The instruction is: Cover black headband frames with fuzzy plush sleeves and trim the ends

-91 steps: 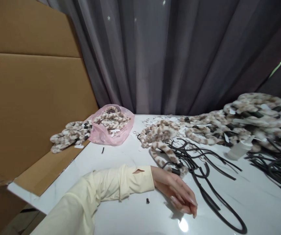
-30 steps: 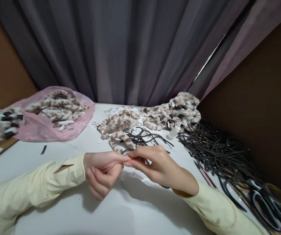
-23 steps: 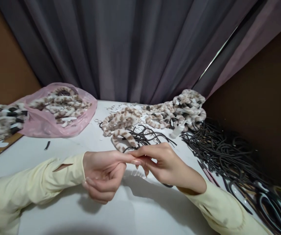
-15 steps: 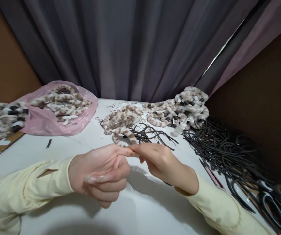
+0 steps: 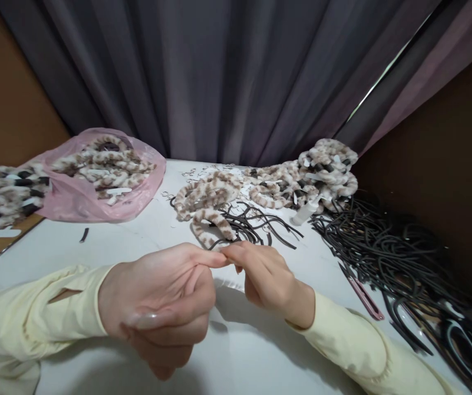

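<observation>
Over the white table, my left hand is closed, fingers curled in and thumb stretched toward the right. Its thumb tip meets the pinched fingers of my right hand. Whatever lies between the fingertips, if anything, is too small or hidden to make out. Just behind them rests a curved fluffy strip, cream with brown stripes. Beside it a bundle of black cords spreads out, partly hidden by my right hand. A coil of the same fluffy tube lies further back.
A pink plastic bag with fluffy loops stands at the left. More fluffy loops are piled at the back right, near a small clear bottle. Black cords, a pink-handled tool and scissors lie right.
Both hands have shifted slightly left and stay joined at the fingertips. The view has tilted a little, and more of the fluffy strip and black cords shows behind the fingers.
</observation>
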`<state>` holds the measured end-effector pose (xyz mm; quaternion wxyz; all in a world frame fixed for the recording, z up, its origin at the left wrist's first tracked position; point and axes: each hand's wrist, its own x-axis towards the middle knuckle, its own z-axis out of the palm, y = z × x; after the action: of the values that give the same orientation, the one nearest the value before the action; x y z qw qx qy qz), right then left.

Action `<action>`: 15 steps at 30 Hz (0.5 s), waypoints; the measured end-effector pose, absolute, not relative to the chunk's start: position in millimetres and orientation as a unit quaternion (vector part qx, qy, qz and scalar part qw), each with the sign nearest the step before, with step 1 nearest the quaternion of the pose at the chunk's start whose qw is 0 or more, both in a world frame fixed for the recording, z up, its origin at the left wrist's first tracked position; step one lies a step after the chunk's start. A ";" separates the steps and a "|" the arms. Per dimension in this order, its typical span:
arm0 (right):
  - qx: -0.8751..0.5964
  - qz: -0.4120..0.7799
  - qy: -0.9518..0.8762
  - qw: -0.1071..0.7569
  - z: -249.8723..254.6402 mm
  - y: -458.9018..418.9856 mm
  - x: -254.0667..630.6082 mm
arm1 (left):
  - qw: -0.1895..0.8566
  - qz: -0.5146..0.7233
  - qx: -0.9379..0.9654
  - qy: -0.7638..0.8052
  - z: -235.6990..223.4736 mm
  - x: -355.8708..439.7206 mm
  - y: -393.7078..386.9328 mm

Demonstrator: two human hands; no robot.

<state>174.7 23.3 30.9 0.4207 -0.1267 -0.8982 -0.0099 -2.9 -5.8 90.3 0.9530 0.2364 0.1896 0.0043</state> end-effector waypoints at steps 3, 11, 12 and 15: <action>-0.136 0.076 -0.890 0.428 32.9 22.5 176.0 | 0.949 -0.001 0.243 0.203 93.9 -4.5 -4.5; -0.102 0.065 -0.887 0.445 30.9 27.2 178.7 | 0.953 0.025 0.240 0.186 95.2 -9.7 -2.0; -0.099 0.048 -0.891 0.441 30.7 27.6 178.6 | 0.953 0.028 0.236 0.188 94.5 -9.8 -2.4; -0.087 -0.032 -0.906 0.414 34.0 28.0 179.0 | 0.952 0.039 0.227 0.202 92.7 -9.3 -4.4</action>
<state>179.0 28.0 34.0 0.4139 -0.0866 -0.9056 -0.0319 -9.3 -4.4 92.7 0.9518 0.2271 0.2023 0.0387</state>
